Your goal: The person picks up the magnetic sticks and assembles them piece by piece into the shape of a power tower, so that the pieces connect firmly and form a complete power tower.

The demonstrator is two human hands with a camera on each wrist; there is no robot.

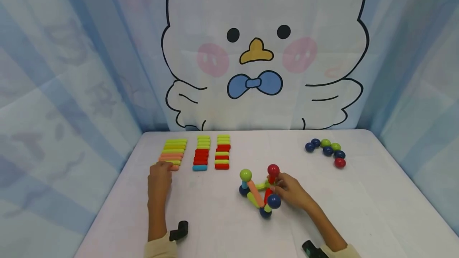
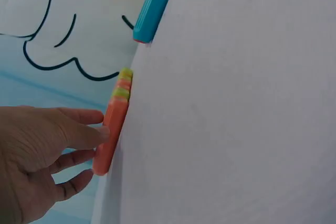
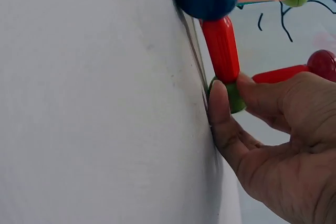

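While the left hand (image 1: 160,175) pinches an orange rod (image 2: 116,119) between thumb and forefinger at the near end of the left column of rods (image 1: 173,150), the right hand (image 1: 292,191) grips a green ball (image 3: 237,98) low on a ball-and-rod frame (image 1: 255,193). That frame stands near the middle of the table (image 1: 215,222), well apart from the left hand. From the gripped ball, one red rod (image 3: 221,48) runs to a dark blue ball (image 1: 265,213) at the front, and another rises to a red ball (image 1: 273,170). On the frame's left side, a light green ball (image 1: 245,174) tops a short blue rod (image 1: 244,184), and an orange strut (image 1: 253,188) slants down towards the front. A second dark blue ball (image 1: 274,201) sits raised on a yellow-green rod at the front corner.

Beside the left column lie a middle column (image 1: 201,152), with a blue piece nearest the person, and a right column (image 1: 222,152) of mixed red and yellow-green. Loose balls (image 1: 328,151) in dark blue, green and red lie grouped towards the far right. Behind the table hangs a pale curtain (image 1: 265,110) printed with a cartoon bird in a blue bow tie
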